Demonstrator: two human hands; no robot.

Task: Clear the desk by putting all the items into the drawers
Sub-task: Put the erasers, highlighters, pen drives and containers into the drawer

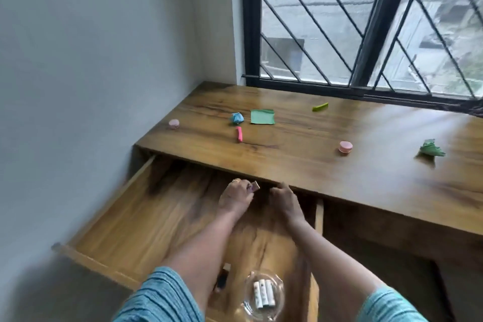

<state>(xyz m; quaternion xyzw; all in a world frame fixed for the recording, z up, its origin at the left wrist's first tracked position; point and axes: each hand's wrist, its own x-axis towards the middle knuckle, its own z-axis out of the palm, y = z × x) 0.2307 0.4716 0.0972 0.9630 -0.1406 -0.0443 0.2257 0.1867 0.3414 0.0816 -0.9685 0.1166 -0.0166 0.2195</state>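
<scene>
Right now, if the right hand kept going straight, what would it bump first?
Probably the desk top's front edge, right beyond the right hand. It might slip underneath into the drawer instead; depth is unclear.

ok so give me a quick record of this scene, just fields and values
drawer: open, pulled out under the desk
left hand: in the drawer, pinches a small item
right hand: beside it, fingers curled, hold unclear
in drawer: glass dish with three white cylinders
on desk: left pink case, blue paper ball, green sheet, pink stick, green stick, right pink case, green crumpled paper
not yet stowed: seven things
</scene>
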